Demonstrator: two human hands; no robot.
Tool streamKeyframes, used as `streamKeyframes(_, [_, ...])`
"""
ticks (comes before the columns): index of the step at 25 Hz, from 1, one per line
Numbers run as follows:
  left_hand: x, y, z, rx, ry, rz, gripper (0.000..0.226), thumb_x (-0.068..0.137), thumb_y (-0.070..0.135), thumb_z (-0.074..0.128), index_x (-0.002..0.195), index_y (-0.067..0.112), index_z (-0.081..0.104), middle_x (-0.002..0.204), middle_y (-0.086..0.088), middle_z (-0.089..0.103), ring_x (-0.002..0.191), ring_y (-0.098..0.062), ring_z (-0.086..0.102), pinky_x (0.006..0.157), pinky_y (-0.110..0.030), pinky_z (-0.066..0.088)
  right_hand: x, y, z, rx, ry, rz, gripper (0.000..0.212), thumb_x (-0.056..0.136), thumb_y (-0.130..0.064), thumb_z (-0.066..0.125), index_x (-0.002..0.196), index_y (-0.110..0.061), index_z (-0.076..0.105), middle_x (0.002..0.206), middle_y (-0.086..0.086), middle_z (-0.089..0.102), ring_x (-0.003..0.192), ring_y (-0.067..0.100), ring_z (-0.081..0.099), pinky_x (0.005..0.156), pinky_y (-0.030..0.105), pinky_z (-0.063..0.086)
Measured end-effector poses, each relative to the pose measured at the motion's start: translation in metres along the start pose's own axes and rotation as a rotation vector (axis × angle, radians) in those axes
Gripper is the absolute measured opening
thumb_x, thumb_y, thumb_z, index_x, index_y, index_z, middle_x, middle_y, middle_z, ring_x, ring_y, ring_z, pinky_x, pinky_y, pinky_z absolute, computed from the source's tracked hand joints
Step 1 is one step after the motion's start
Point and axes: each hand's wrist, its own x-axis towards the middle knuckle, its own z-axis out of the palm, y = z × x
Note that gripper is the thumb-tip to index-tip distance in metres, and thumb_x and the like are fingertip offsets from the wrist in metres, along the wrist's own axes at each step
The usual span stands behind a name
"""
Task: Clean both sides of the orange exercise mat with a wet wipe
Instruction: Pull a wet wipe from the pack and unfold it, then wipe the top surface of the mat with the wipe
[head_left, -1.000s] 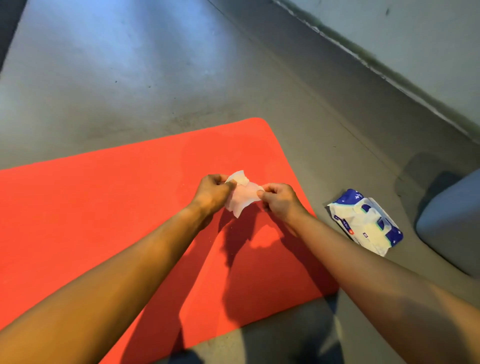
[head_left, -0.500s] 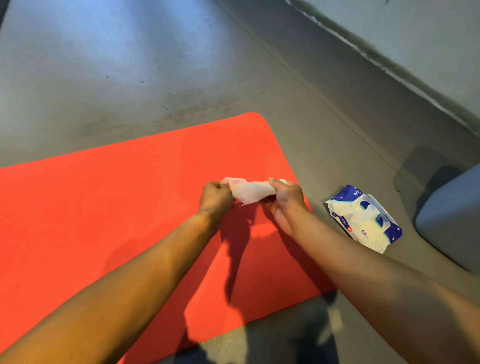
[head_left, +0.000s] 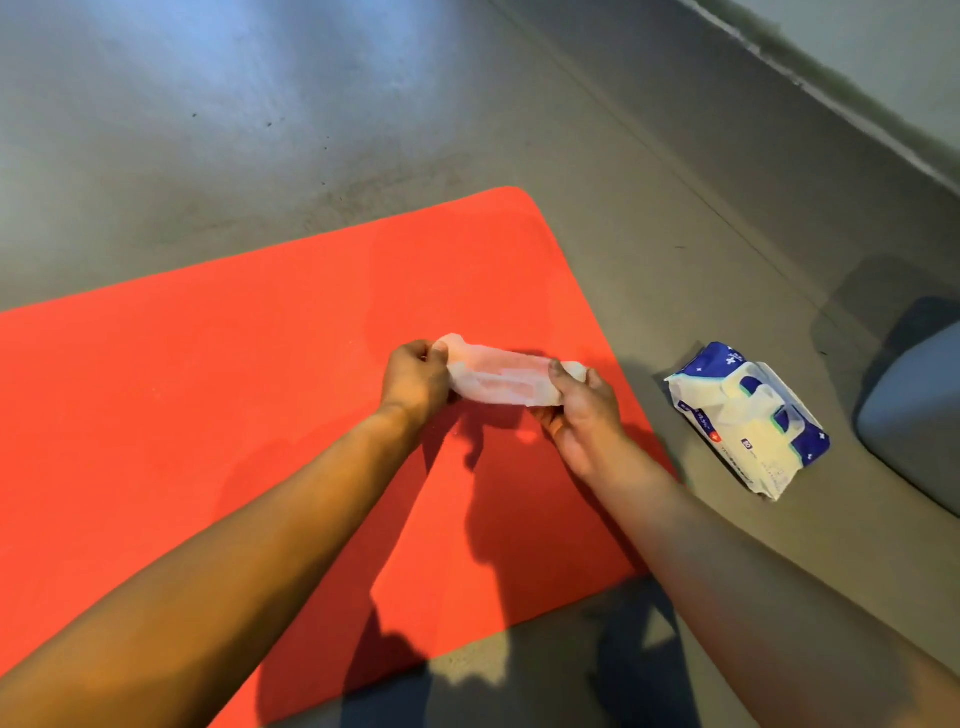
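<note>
The orange exercise mat lies flat on the grey floor, its right end with rounded corners in view. A white wet wipe is stretched out above the mat's right part. My left hand pinches the wipe's left end. My right hand grips its right end. Both hands hover over the mat, and their shadows fall on it.
A blue and white pack of wet wipes lies on the floor just right of the mat. A grey rounded object sits at the right edge. A wall base runs diagonally at the top right.
The wipe was bunched between my hands; my hands have moved apart and pulled it out into a longer strip.
</note>
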Motion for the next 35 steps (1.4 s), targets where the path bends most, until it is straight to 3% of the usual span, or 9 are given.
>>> streamKeyframes(5, [-0.015, 0.011, -0.015, 0.013, 0.013, 0.154, 0.023, 0.100, 0.013, 0.053, 0.082, 0.004, 0.065, 0.071, -0.007, 0.060, 0.060, -0.015, 0.053, 0.059, -0.029, 0.048, -0.001, 0.000, -0.002, -0.083, -0.101, 0.024, 0.026, 0.102, -0.002, 0.048, 0.123, -0.001, 0.064, 0.104, 0.017, 0.072, 0.086, 0.025, 0.071, 0.073, 0.036, 0.059])
streamKeyframes(9, [-0.050, 0.030, 0.008, 0.060, -0.463, 0.270, 0.020, 0.100, 0.010, 0.055, 0.112, 0.012, 0.071, 0.094, 0.000, 0.075, 0.079, -0.010, 0.071, 0.070, -0.028, 0.057, -0.015, 0.000, 0.014, 0.065, -0.302, 0.246, 0.045, 0.105, -0.043, 0.041, 0.115, -0.007, 0.065, 0.089, 0.010, 0.072, 0.072, 0.020, 0.067, 0.066, 0.031, 0.050])
streamKeyframes(11, [-0.059, 0.032, 0.017, 0.205, -0.609, 0.329, 0.029, 0.098, 0.006, 0.048, 0.117, 0.015, 0.068, 0.104, -0.002, 0.076, 0.093, -0.012, 0.072, 0.083, -0.032, 0.057, -0.015, 0.002, 0.016, 0.082, -0.273, 0.178, 0.037, 0.104, -0.037, 0.049, 0.111, -0.005, 0.064, 0.080, 0.009, 0.067, 0.063, 0.015, 0.061, 0.058, 0.026, 0.048])
streamKeyframes(14, [-0.055, 0.026, 0.018, 0.196, -0.429, 0.346, 0.031, 0.092, 0.003, 0.040, 0.115, 0.011, 0.059, 0.098, -0.009, 0.074, 0.087, -0.022, 0.069, 0.082, -0.039, 0.055, 0.005, -0.003, -0.007, -0.156, 0.046, -0.077, 0.019, 0.100, -0.013, 0.055, 0.105, 0.002, 0.066, 0.085, 0.021, 0.068, 0.063, 0.026, 0.064, 0.065, 0.040, 0.053])
streamKeyframes(18, [-0.037, 0.006, 0.007, 0.727, -0.311, 0.505, 0.032, 0.092, 0.012, 0.050, 0.124, 0.008, 0.056, 0.124, -0.012, 0.064, 0.118, -0.030, 0.058, 0.099, -0.036, 0.043, 0.033, -0.027, -0.040, -0.967, 0.280, -0.623, 0.019, 0.091, -0.021, 0.054, 0.093, -0.008, 0.067, 0.097, 0.014, 0.068, 0.089, 0.033, 0.063, 0.083, 0.043, 0.051])
streamKeyframes(21, [-0.038, -0.011, 0.010, 1.047, -0.365, 0.553, 0.033, 0.093, 0.020, 0.045, 0.123, 0.010, 0.055, 0.132, -0.013, 0.056, 0.131, -0.033, 0.048, 0.108, -0.042, 0.035, 0.040, -0.008, -0.047, -1.284, 0.118, -0.867, 0.030, 0.092, -0.013, 0.056, 0.118, -0.008, 0.068, 0.122, 0.013, 0.060, 0.113, 0.030, 0.057, 0.101, 0.038, 0.043])
streamKeyframes(25, [-0.037, -0.029, 0.012, 1.401, -0.445, 0.579, 0.061, 0.097, 0.024, 0.041, 0.155, 0.009, 0.027, 0.166, -0.010, 0.019, 0.155, -0.026, 0.012, 0.124, -0.049, 0.007, 0.031, 0.053, -0.070, -1.502, -0.138, -0.990, 0.040, 0.090, -0.005, 0.051, 0.128, -0.003, 0.064, 0.138, 0.017, 0.060, 0.134, 0.036, 0.052, 0.116, 0.042, 0.034])
streamKeyframes(31, [-0.032, -0.035, 0.011, 1.489, -0.428, 0.669, 0.061, 0.098, 0.027, 0.038, 0.155, 0.010, 0.028, 0.166, -0.013, 0.018, 0.153, -0.025, 0.019, 0.124, -0.052, 0.008, 0.025, 0.053, -0.078, -1.774, -0.577, -1.189, 0.050, 0.101, -0.012, 0.042, 0.150, 0.000, 0.041, 0.160, 0.014, 0.036, 0.151, 0.028, 0.029, 0.124, 0.041, 0.024])
streamKeyframes(35, [-0.033, -0.034, 0.011, 1.503, -0.431, 0.672, 0.067, 0.094, 0.023, 0.041, 0.157, 0.008, 0.025, 0.167, -0.014, 0.015, 0.154, -0.027, 0.018, 0.125, -0.049, 0.006, 0.080, 0.018, -0.064, -1.865, -0.340, -1.053, 0.051, 0.107, -0.022, 0.030, 0.151, 0.002, 0.037, 0.160, 0.019, 0.034, 0.150, 0.032, 0.029, 0.122, 0.046, 0.026])
